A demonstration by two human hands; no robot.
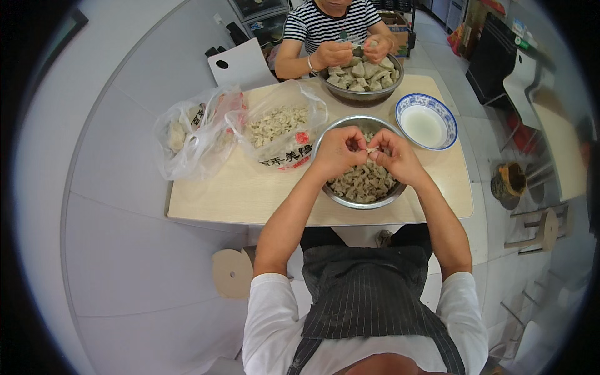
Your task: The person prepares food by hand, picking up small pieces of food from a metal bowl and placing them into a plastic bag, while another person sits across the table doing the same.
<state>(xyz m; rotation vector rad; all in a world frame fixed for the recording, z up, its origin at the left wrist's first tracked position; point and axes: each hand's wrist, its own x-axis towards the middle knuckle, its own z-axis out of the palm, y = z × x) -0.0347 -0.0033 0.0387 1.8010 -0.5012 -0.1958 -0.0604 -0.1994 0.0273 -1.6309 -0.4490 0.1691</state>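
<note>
The left hand (pixel 341 151) and right hand (pixel 396 155) meet over a metal bowl (pixel 364 205) of chunks (pixel 364 183), fingertips pinching a pale scrap (pixel 372 150). Leftward on the table (pixel 244 203) sit two plastic bags (pixel 284 156); rightward, a dish (pixel 449 122) of cloudy liquid. Opposite, a co-worker (pixel 319 28) works over another bowl (pixel 360 97).

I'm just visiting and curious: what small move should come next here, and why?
Probably ease the left grip and right grip apart to tear the small pale piece: both seem to pinch it above the metal bowl, which holds many small chunks.
</note>
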